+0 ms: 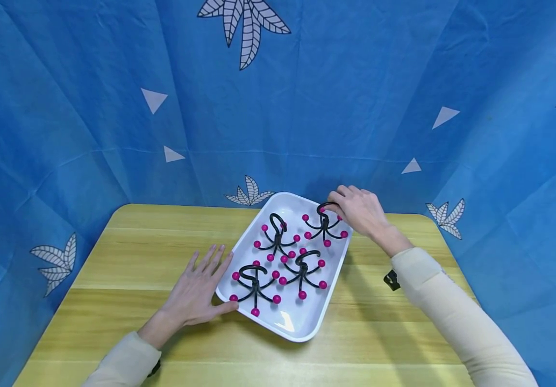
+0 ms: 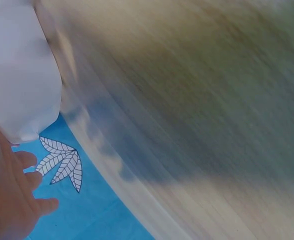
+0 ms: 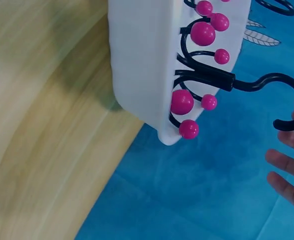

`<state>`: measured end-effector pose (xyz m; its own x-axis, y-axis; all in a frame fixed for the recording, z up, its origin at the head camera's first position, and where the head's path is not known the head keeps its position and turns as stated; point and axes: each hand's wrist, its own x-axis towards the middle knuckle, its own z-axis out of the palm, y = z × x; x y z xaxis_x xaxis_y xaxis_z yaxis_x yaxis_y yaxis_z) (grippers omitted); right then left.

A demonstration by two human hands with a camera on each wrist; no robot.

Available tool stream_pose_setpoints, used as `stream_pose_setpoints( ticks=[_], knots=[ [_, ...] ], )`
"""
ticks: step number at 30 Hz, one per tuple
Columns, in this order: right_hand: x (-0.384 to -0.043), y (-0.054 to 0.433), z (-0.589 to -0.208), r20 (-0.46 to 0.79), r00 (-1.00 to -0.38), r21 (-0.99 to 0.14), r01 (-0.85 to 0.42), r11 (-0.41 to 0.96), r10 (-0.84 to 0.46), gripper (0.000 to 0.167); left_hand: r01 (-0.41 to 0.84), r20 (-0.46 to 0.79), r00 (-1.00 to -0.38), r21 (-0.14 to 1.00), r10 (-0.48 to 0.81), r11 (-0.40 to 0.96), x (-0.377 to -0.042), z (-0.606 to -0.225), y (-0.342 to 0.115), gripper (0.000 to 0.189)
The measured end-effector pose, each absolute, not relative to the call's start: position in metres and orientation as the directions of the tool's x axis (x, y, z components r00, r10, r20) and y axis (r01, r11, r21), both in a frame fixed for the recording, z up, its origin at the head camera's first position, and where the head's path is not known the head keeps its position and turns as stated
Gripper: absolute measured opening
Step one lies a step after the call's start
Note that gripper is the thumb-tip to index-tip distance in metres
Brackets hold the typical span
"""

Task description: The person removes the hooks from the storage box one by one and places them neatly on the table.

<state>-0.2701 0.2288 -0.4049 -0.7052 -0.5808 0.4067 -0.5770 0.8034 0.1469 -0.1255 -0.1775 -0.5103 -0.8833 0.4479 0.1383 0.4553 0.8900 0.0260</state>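
Observation:
A white tray lies slanted on the table and holds several black claw-shaped hanging hooks with pink ball tips. My right hand is over the tray's far right corner, thumb and fingers pinching the curved top of the hanging hook there. In the right wrist view that hook has its arms spread over the tray, with the other fingers loosely extended below its curl. Against the tray's near left side, my left hand has straight, spread fingers, the thumb at the rim. The left wrist view shows part of this hand beside the tray's outer wall.
Another hanging hook is nearest the tray's right side, one stands at the far left, and one is near the left hand. A blue patterned curtain hangs right behind the wooden table.

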Motion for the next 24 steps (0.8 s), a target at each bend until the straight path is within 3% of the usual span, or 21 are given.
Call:
stream_pose_setpoints(
  ticks=[24],
  knots=[
    [-0.259, 0.273, -0.366, 0.419, -0.727, 0.168, -0.527, 0.833, -0.545, 0.019, 0.456, 0.13, -0.884, 0.036, 0.449, 0.889, -0.126, -0.509, -0.178, 0.114]
  ],
)
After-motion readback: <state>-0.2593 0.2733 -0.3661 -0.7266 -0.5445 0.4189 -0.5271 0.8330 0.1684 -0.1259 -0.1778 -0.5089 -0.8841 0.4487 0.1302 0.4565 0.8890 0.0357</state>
